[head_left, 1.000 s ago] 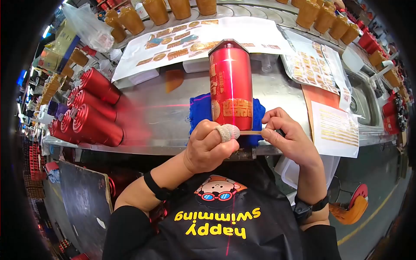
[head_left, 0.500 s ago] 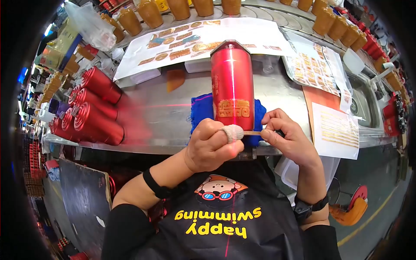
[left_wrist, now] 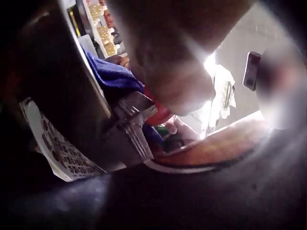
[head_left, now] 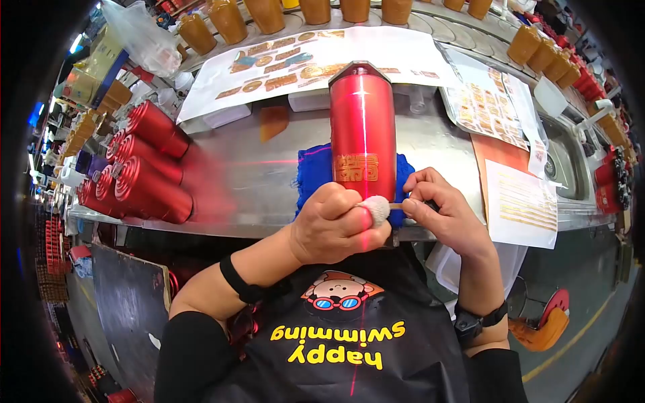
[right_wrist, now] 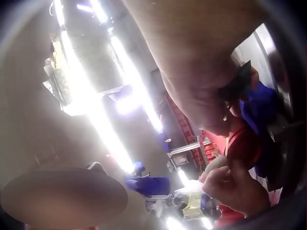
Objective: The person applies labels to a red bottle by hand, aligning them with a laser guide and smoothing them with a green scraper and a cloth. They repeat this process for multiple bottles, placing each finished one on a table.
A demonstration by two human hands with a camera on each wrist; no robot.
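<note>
A shiny red canister [head_left: 363, 127] with gold lettering points its near end at me, over a blue cloth [head_left: 312, 178]. At that near end my left hand [head_left: 322, 225] has its fingers curled, and a pale knitted cover [head_left: 377, 210] on one finger sits against a thin tan strip [head_left: 396, 206]. The strip's other end is pinched by my right hand [head_left: 447, 215], to the right of the canister. Within the right hand a flat dark piece [right_wrist: 237, 84] also shows in the right wrist view. The left hand hides part of the canister's near edge.
Several red canisters [head_left: 151, 185] lie stacked on the metal table's left. Behind is a white sheet [head_left: 215, 87] of gold decals, with brown pots [head_left: 316, 10] farther back. A paper with gold strips [head_left: 521, 201] lies right, near a sink [head_left: 557, 161].
The red canister has turned, its gold lettering shifting left and partly out of sight. My left hand has slid right toward the right hand, shortening the visible strip. Brown pots at the back have moved right.
</note>
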